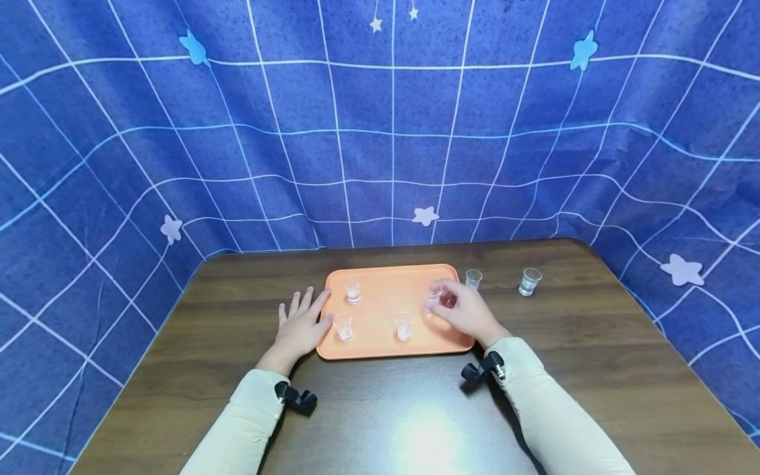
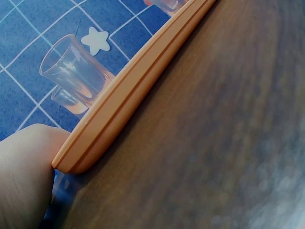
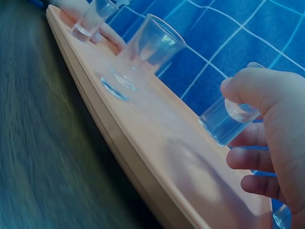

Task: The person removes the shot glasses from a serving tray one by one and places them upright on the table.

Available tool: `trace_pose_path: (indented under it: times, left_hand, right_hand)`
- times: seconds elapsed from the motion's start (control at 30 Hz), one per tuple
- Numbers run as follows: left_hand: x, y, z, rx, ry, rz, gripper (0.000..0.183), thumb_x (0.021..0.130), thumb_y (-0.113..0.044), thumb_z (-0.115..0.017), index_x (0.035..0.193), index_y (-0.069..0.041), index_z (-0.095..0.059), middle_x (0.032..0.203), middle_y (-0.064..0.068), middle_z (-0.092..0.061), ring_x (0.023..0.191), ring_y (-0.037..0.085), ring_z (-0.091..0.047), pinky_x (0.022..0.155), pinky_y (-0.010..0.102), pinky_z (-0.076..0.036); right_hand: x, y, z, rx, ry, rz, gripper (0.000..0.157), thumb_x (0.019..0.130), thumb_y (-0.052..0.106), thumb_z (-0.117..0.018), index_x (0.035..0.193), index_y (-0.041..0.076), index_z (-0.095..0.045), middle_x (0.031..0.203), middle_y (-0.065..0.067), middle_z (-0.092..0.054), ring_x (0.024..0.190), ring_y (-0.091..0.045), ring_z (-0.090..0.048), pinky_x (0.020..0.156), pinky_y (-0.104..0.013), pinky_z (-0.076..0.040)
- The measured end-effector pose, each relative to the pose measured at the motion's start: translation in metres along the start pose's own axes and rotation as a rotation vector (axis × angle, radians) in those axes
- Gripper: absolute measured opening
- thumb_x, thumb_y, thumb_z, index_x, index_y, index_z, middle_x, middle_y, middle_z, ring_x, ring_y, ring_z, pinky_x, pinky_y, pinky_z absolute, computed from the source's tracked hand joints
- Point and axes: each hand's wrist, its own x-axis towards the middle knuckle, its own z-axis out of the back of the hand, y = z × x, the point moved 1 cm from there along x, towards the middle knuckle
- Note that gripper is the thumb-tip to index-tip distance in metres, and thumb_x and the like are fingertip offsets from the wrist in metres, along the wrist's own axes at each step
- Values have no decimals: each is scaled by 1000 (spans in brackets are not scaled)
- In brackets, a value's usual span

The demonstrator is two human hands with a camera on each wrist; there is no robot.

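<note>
An orange tray (image 1: 380, 284) lies on the table, bearing small clear shot glasses. My left hand (image 1: 299, 330) is at its left edge, fingers spread and straight, with the thumb against the rim. Over the right part of the tray, my right hand (image 1: 468, 313) pinches a shot glass (image 3: 226, 121) between thumb and fingers. That glass stands out close over the tray surface in the right wrist view. On the tray's left side are a back glass (image 1: 353, 293) and a front glass (image 1: 343, 326). Another glass (image 1: 404, 326) stands front and centre.
Two more shot glasses are on the wooden table (image 1: 594, 343) right of the tray: one glass (image 1: 473, 278) just beyond the right hand, another glass (image 1: 530, 282) farther right. A blue curtain (image 1: 380, 152) with a white grid hangs behind the table's back edge.
</note>
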Motion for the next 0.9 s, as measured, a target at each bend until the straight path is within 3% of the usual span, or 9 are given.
trace_pose_path:
  times: [0.2, 0.63, 0.9]
  left_hand:
    - [-1, -1, 0, 1, 9, 10, 63, 103, -49, -42, 160, -25, -30, 167, 19, -16, 153, 47, -3, 114, 71, 6]
    - [-2, -3, 1, -6, 6, 6, 62, 103, -47, -44, 160, -25, -30, 167, 19, -16, 153, 47, -3, 114, 71, 7]
    - [-2, -2, 1, -3, 1, 3, 63, 103, -47, -44, 160, -26, -30, 167, 19, -16, 152, 47, -4, 114, 71, 6]
  right_hand:
    - [-9, -8, 11, -1, -49, 24, 26, 82, 18, -83, 105, 14, -71, 78, 7, -66, 69, -10, -59, 63, -26, -50]
    - [-31, -21, 42, 5, -139, 102, 26, 80, 8, -83, 102, 11, -70, 73, 5, -65, 60, -8, -58, 55, -22, -48]
    - [-42, -32, 61, -73, -184, 74, 29, 78, 7, -85, 100, 13, -68, 73, 7, -65, 61, -7, -59, 56, -20, -47]
